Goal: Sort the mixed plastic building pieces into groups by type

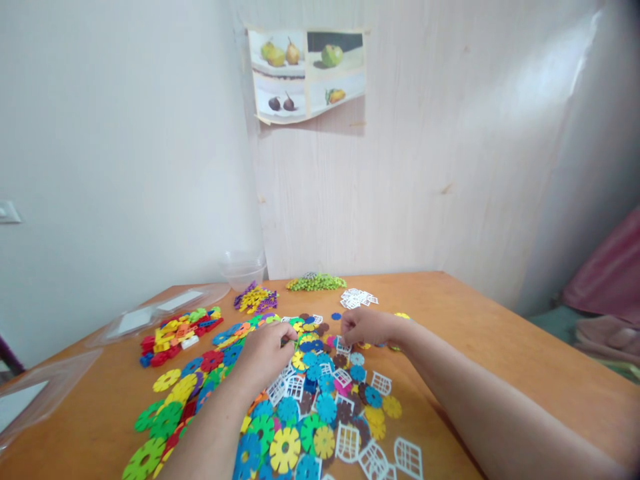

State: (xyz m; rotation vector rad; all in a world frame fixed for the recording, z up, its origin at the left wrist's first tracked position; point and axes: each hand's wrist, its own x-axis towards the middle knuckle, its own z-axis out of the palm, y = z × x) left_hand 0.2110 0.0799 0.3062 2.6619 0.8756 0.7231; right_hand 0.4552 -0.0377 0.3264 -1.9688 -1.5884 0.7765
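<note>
My right hand [371, 328] is closed in a pinch, with a white lattice window piece [343, 345] at its fingertips. My left hand [270, 352] hovers over the left part of the pile with its fingers curled; what they hold, if anything, is hidden. Below both hands spreads a heap of flat notched discs, among them a yellow disc [285, 450], a green disc [166, 420] and a blue disc [327, 407]. More white window pieces lie through it, such as the arched window piece [409, 458] at the near right.
Toy bricks [173, 337] lie at the left. Farther back are purple and yellow pieces [256, 299], a green heap [317, 283] and a white window-piece pile [359, 297]. Clear tubs [243, 270] stand by the wall. Plastic bags [135, 320] line the table's left side.
</note>
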